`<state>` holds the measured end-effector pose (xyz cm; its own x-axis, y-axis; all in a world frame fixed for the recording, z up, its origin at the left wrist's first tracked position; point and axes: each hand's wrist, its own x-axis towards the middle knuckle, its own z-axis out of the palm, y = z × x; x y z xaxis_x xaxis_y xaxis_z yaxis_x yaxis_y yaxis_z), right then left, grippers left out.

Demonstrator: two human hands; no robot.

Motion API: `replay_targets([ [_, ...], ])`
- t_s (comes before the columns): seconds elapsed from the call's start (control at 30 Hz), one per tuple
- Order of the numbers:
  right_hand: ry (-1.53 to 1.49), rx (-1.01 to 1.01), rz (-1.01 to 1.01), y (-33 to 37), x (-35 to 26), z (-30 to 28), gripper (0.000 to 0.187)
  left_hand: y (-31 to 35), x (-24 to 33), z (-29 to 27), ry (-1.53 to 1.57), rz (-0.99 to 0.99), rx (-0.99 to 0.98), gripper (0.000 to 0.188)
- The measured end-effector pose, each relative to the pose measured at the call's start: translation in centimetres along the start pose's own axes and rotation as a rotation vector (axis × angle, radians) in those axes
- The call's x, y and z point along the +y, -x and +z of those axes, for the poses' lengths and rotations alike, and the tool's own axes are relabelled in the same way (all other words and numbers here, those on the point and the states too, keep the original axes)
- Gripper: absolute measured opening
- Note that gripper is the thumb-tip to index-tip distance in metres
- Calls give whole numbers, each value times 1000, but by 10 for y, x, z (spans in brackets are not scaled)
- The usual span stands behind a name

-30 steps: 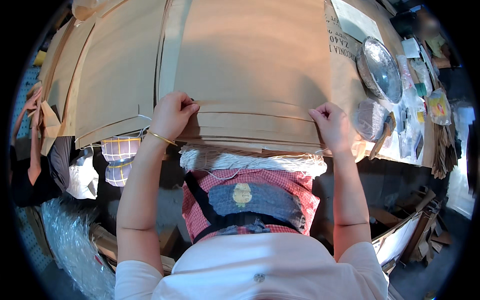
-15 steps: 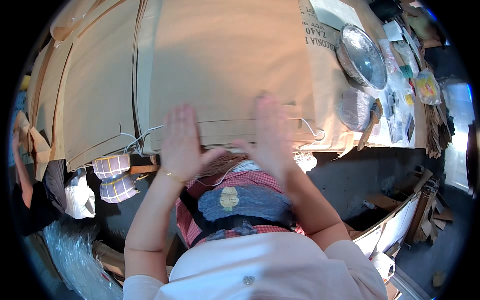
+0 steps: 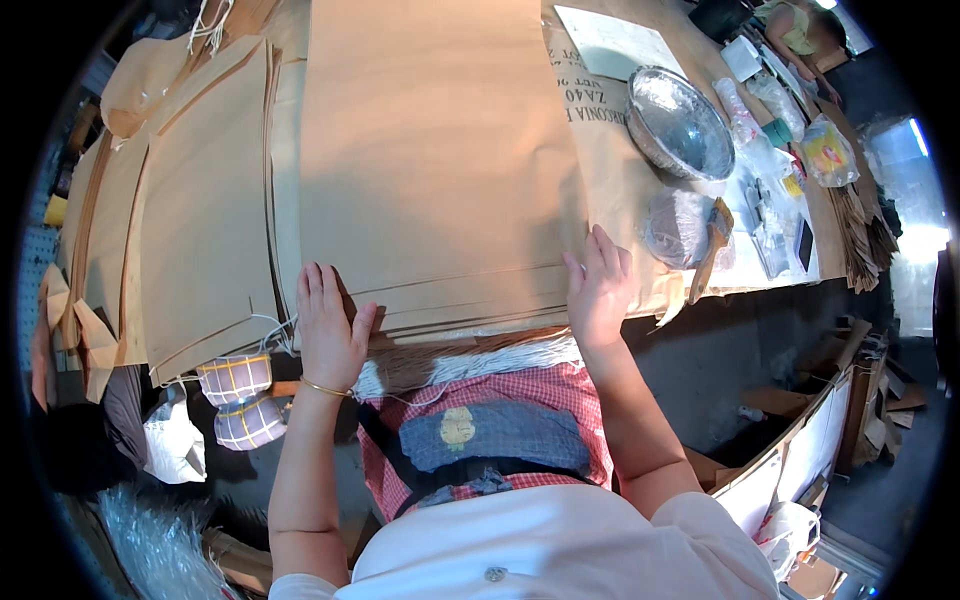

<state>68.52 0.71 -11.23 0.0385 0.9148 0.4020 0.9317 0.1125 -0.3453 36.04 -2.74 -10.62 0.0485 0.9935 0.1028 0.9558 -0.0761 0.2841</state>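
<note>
A stack of large brown paper sheets [image 3: 430, 170] lies on the table, its layered near edges slightly fanned. My left hand [image 3: 330, 325] rests at the stack's near left corner, fingers stretched and thumb apart. At the near right edge is my right hand [image 3: 602, 288], fingers loosely extended and thumb apart, touching the side of the sheets. Neither hand holds anything. Below the stack's near edge, a bundle of white cords [image 3: 480, 365] hangs over my red checked apron [image 3: 570, 400].
To the right stand a metal bowl [image 3: 682, 125], a plastic-wrapped round item [image 3: 675, 228] and a brush [image 3: 712, 250]. Another brown paper stack [image 3: 205, 210] lies left. Checked padded rolls [image 3: 240, 400] hang at the table edge. A person [image 3: 800, 40] is at the far right.
My hands have moved apart from above the sheets to the stack's left and right edges. The view has shifted, and more of the cord bundle shows.
</note>
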Motion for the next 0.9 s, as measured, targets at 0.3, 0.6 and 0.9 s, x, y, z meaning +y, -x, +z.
replay_targets([
  [0.3,-1251,-437,707,-11,12,-64,38,2,-36,-29,937,-527,62,42],
  [0.6,-732,-582,79,-12,-107,16,32,68,-135,-76,53,-259,715,20],
  [0.9,-1056,-1030,298,-33,-312,121,50,65,-355,-158,-213,-786,542,22],
])
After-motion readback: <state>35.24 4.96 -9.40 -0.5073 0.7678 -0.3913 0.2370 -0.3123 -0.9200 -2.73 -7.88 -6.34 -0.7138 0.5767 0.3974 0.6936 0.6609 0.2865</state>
